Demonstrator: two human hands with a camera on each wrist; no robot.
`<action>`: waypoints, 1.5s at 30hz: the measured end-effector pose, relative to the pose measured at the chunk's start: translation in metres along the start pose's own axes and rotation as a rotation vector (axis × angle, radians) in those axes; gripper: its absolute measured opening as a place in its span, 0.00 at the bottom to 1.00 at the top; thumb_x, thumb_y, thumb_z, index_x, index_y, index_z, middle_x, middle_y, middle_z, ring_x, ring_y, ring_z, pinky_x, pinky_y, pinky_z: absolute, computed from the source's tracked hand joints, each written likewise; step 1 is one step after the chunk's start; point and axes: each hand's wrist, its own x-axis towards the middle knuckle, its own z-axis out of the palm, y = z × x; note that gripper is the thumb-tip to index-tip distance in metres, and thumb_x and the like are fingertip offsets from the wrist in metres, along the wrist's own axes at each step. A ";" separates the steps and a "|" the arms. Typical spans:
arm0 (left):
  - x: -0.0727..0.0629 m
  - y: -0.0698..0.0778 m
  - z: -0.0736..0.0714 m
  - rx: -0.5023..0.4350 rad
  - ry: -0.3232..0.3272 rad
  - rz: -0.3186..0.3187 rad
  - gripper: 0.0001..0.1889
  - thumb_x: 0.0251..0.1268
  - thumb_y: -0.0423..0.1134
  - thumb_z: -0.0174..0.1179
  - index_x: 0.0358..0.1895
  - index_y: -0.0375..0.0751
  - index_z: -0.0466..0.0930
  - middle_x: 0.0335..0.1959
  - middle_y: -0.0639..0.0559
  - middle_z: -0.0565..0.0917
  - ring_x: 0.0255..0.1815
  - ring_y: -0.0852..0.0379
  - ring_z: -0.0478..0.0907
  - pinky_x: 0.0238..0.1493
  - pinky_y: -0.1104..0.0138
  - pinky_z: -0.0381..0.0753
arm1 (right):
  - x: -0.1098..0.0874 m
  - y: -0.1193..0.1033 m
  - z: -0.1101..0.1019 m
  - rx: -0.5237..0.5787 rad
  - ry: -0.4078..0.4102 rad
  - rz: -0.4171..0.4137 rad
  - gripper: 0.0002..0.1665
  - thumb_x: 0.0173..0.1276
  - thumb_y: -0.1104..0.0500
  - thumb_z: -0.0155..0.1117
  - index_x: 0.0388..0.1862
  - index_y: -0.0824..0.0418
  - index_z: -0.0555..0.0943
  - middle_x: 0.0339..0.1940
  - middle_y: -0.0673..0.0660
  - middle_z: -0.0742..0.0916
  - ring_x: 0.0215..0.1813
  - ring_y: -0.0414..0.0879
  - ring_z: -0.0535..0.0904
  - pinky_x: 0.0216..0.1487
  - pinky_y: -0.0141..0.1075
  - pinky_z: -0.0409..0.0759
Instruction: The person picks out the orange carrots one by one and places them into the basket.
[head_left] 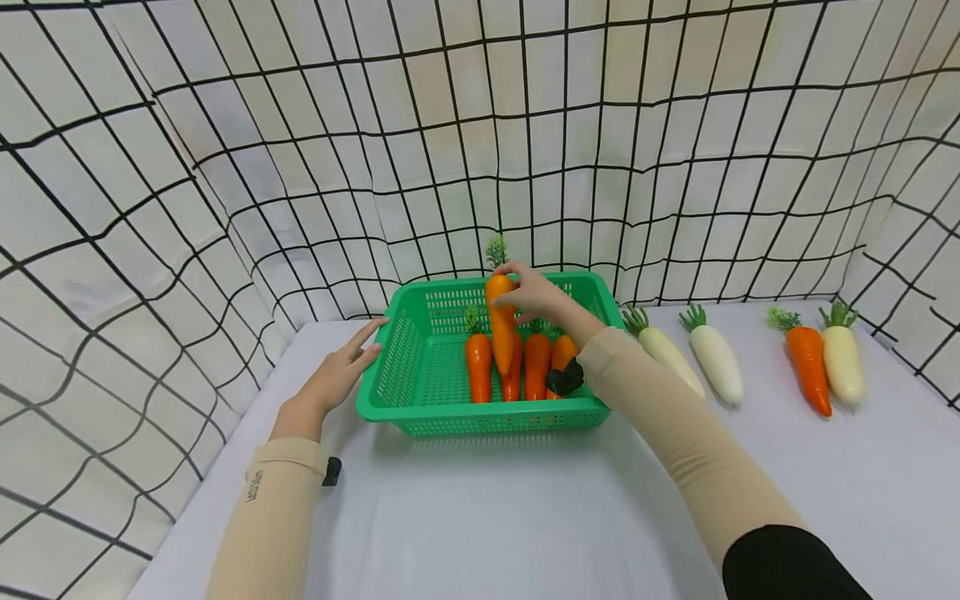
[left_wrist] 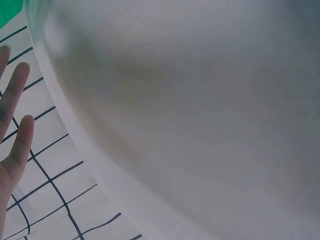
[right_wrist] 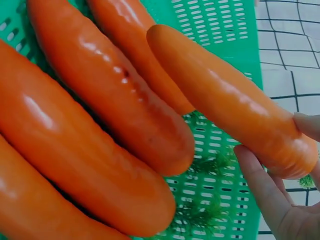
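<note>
My right hand (head_left: 536, 293) pinches an orange carrot (head_left: 499, 312) near its leafy end, thumb and fingers around the thick top. It is tilted, leaves up, tip down among the others; in the right wrist view the held carrot (right_wrist: 225, 100) slants over the green basket (right_wrist: 215, 25). Several more carrots (head_left: 478, 371) lie side by side in the basket (head_left: 420, 414), toward its middle and right. My left hand (head_left: 333, 379) is at the basket's left rim, fingers extended with the fingertips right at the edge. The left wrist view catches only part of the left hand's fingers (left_wrist: 20, 145).
Right of the basket, two white radishes (head_left: 716, 362) (head_left: 666, 354) lie on the white-covered table (head_left: 510, 517). Farther right, another carrot (head_left: 808, 367) lies beside a third white radish (head_left: 843, 362). A black grid (head_left: 525, 150) over white sheeting stands behind the table and along both sides.
</note>
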 end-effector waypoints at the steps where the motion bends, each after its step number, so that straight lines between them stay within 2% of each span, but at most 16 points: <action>1: 0.000 0.000 0.000 0.000 0.001 0.002 0.33 0.83 0.63 0.36 0.85 0.64 0.44 0.73 0.23 0.64 0.71 0.20 0.61 0.63 0.24 0.58 | 0.000 0.000 0.001 -0.005 -0.001 0.001 0.33 0.76 0.65 0.62 0.76 0.58 0.65 0.67 0.68 0.73 0.64 0.63 0.77 0.54 0.53 0.84; 7: 0.002 0.002 -0.002 -0.002 -0.004 0.007 0.33 0.83 0.63 0.36 0.85 0.64 0.43 0.74 0.24 0.64 0.72 0.20 0.61 0.64 0.24 0.57 | 0.001 0.002 0.006 -0.036 -0.001 0.014 0.32 0.76 0.66 0.62 0.75 0.59 0.65 0.66 0.69 0.74 0.62 0.61 0.78 0.55 0.51 0.84; 11: 0.004 0.003 -0.003 -0.004 -0.006 0.012 0.33 0.83 0.63 0.36 0.85 0.63 0.44 0.73 0.24 0.64 0.72 0.21 0.61 0.64 0.24 0.58 | 0.001 0.004 0.004 -0.066 0.025 0.021 0.32 0.75 0.67 0.64 0.74 0.60 0.66 0.62 0.69 0.77 0.50 0.56 0.79 0.55 0.52 0.83; 14: 0.005 0.004 -0.005 0.001 -0.004 0.015 0.33 0.83 0.63 0.36 0.85 0.63 0.44 0.73 0.24 0.65 0.72 0.21 0.61 0.64 0.24 0.58 | 0.002 0.006 0.003 -0.146 0.022 0.014 0.31 0.74 0.66 0.65 0.73 0.61 0.68 0.61 0.69 0.79 0.43 0.53 0.77 0.54 0.53 0.80; 16: 0.005 0.004 -0.005 0.006 -0.003 0.011 0.33 0.83 0.64 0.36 0.85 0.64 0.43 0.73 0.24 0.65 0.72 0.20 0.61 0.64 0.24 0.58 | 0.002 0.008 0.004 -0.238 0.004 0.002 0.30 0.74 0.65 0.66 0.72 0.61 0.69 0.62 0.68 0.79 0.44 0.52 0.77 0.55 0.51 0.79; 19: 0.005 0.004 -0.005 0.008 -0.004 0.005 0.33 0.83 0.64 0.35 0.85 0.64 0.43 0.73 0.24 0.65 0.72 0.20 0.61 0.64 0.24 0.58 | 0.003 0.009 0.005 -0.372 -0.027 -0.010 0.30 0.75 0.62 0.66 0.72 0.61 0.70 0.65 0.67 0.78 0.53 0.54 0.78 0.56 0.48 0.78; 21: 0.004 0.004 -0.005 0.008 -0.004 0.004 0.33 0.83 0.64 0.35 0.85 0.64 0.44 0.73 0.24 0.65 0.71 0.20 0.62 0.64 0.24 0.59 | 0.003 0.010 0.006 -0.426 -0.040 -0.008 0.30 0.75 0.60 0.66 0.73 0.60 0.71 0.66 0.67 0.78 0.57 0.56 0.78 0.57 0.47 0.78; 30: 0.001 0.004 -0.005 -0.001 -0.005 -0.003 0.34 0.83 0.64 0.35 0.85 0.61 0.45 0.73 0.24 0.64 0.71 0.20 0.61 0.63 0.24 0.59 | 0.005 0.011 0.012 -0.601 -0.147 -0.013 0.25 0.74 0.60 0.69 0.68 0.59 0.79 0.67 0.66 0.78 0.66 0.59 0.75 0.62 0.49 0.77; 37: 0.001 0.005 -0.003 -0.006 -0.003 -0.011 0.34 0.83 0.64 0.35 0.85 0.62 0.44 0.74 0.24 0.63 0.71 0.19 0.61 0.63 0.24 0.59 | 0.007 0.015 0.015 -0.686 -0.184 0.000 0.21 0.74 0.59 0.68 0.64 0.56 0.83 0.67 0.63 0.78 0.64 0.56 0.76 0.59 0.47 0.79; 45: 0.000 0.003 0.000 -0.011 -0.001 -0.029 0.34 0.83 0.65 0.34 0.85 0.63 0.44 0.75 0.24 0.61 0.72 0.19 0.59 0.64 0.24 0.58 | 0.005 0.017 0.018 -0.767 -0.254 0.026 0.23 0.75 0.61 0.66 0.67 0.54 0.82 0.73 0.61 0.75 0.73 0.57 0.70 0.70 0.49 0.71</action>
